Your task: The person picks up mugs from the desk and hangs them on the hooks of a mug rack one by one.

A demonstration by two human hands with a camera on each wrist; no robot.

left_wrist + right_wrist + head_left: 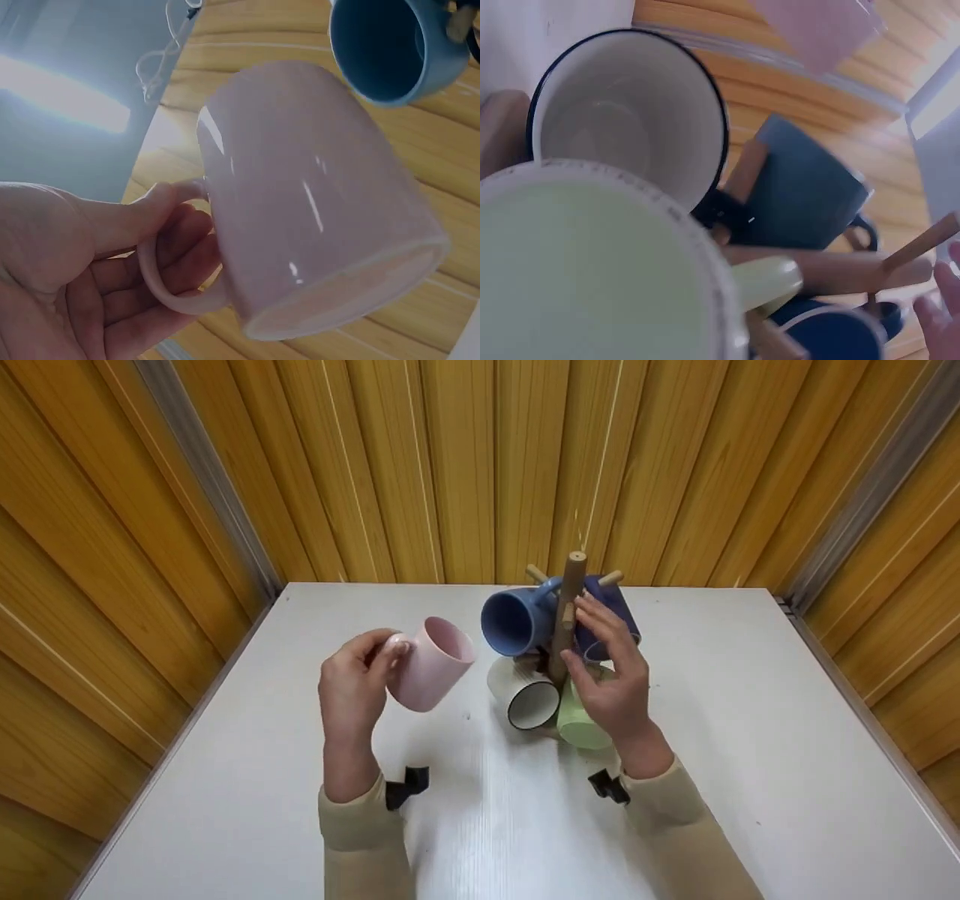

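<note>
My left hand [352, 690] pinches the handle of a pink mug [431, 675] between thumb and fingers, holding it tilted above the table. In the left wrist view, the thumb presses on the handle's top and the mug's base [352, 300] shows. My right hand [619, 682] is at a wooden mug tree [574, 577], its fingers extended beside the upright post; whether they touch it cannot be told. On the tree hang a blue mug [510, 622], a dark blue mug [619, 604], a white mug with a black rim [630, 112] and a light green mug [583, 727].
The tree stands on a white table [262, 765], right of the pink mug. A bare front peg [568, 615] sticks out near my right fingers. Yellow wood-panelled walls [450, 472] enclose the table's back and sides. Black wrist mounts [407, 787] sit at both sleeves.
</note>
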